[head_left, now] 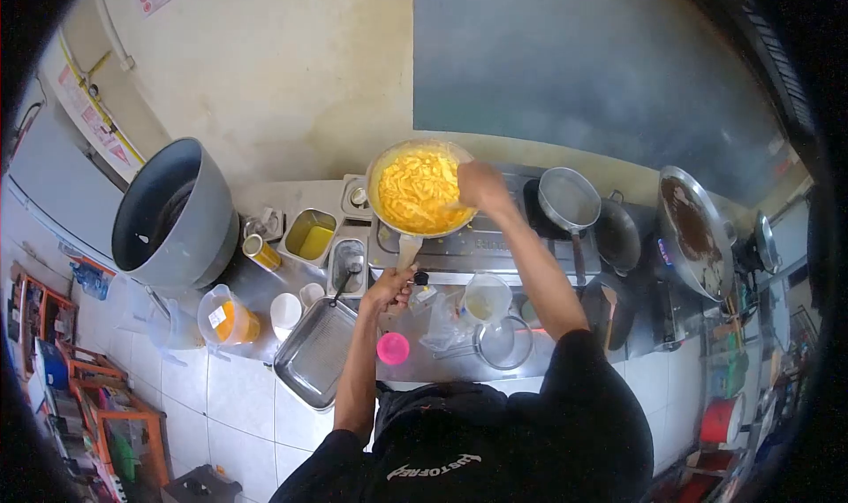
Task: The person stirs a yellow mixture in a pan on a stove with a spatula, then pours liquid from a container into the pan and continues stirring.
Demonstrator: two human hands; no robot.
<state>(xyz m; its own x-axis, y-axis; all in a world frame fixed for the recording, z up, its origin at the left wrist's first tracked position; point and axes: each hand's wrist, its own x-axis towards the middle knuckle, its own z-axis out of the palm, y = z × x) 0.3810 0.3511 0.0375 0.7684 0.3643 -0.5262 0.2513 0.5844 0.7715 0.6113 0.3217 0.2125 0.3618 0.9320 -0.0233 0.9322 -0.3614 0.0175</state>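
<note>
My left hand (391, 289) is wrapped round the pale handle (408, 252) of a frying pan (377, 222), which sits over the left end of the stove. Yellow scrambled egg (415, 188) in soft, broken pieces fills the pan. Over the pan's right side, my right hand (481, 188) is closed. A short pale edge of a tool shows below its fingers at the egg, but its kind is hidden. Near my left hand lie a pink lid (392, 348) and a wire-mesh tray (314, 355).
On the right of the stove (477, 244) stand a saucepan (570, 199), a dark pan (617, 238) and a large wok (693, 234). To the left are a big grey pot (177, 216), metal containers (311, 234) and a jug of orange liquid (231, 320). A strainer (503, 342) lies in front.
</note>
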